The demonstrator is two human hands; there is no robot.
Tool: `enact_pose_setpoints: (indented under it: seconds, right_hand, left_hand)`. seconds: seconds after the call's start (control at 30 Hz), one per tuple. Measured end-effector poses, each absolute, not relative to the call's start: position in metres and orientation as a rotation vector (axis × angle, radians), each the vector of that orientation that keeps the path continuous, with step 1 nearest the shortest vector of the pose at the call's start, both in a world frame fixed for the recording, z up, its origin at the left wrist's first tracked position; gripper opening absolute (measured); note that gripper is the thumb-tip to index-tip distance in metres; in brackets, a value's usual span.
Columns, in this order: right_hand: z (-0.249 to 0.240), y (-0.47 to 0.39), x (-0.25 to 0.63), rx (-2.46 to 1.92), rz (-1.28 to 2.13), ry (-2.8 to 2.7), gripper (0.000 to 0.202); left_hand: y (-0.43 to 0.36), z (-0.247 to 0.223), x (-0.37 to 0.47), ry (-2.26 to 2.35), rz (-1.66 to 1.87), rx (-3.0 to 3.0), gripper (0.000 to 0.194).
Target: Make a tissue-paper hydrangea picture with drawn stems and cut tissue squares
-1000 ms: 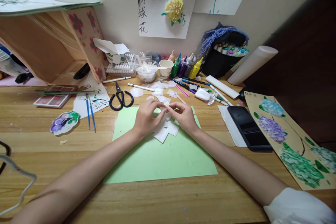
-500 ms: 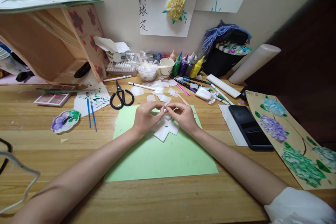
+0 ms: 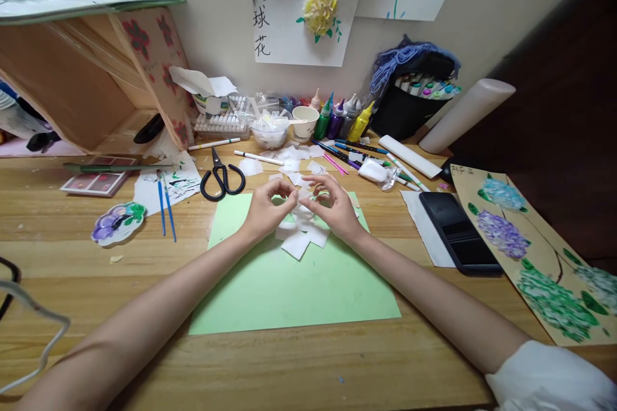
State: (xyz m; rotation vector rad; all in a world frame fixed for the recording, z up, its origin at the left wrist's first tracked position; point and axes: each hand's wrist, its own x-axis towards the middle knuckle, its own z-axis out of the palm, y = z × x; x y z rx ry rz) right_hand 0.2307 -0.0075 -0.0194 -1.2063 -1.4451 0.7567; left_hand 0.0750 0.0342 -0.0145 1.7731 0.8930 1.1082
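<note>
White paper pieces [image 3: 295, 245] lie in an overlapping cluster on a green sheet [image 3: 299, 295]. Over the cluster's left side is my left hand [image 3: 268, 207], thumb and fingertips pinched together on something I cannot make out. My right hand [image 3: 333, 207] is over the right side, its thumb and fingers curved and apart, with nothing visible between them. A small gap separates the two hands. More white paper scraps [image 3: 250, 167] are scattered beyond the sheet's far edge.
Black scissors [image 3: 222, 176] and blue brushes [image 3: 169, 209] lie left, by a paint palette [image 3: 118, 223]. Behind stand a paper cup [image 3: 305, 123] and paint bottles [image 3: 360, 122]. A black phone [image 3: 460, 231] and a flower painting [image 3: 530, 257] are at right.
The hands, earlier meeting at the fingertips, have parted slightly. My right thumb and fingers have opened. The view has shifted a little.
</note>
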Motion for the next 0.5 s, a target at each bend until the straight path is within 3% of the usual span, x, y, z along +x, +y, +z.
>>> enact_pose_setpoints:
  seconds: [0.13,0.5]
  right_hand:
    - [-0.017,-0.008,0.232,-1.138,0.721,-1.501,0.013]
    - [-0.013,-0.014,0.229,-1.207,0.636,-1.428,0.008]
  left_hand:
    - [0.035,-0.013,0.074,0.904,1.137,1.890,0.011]
    - [0.022,-0.009,0.075,0.987,1.361,2.266,0.010]
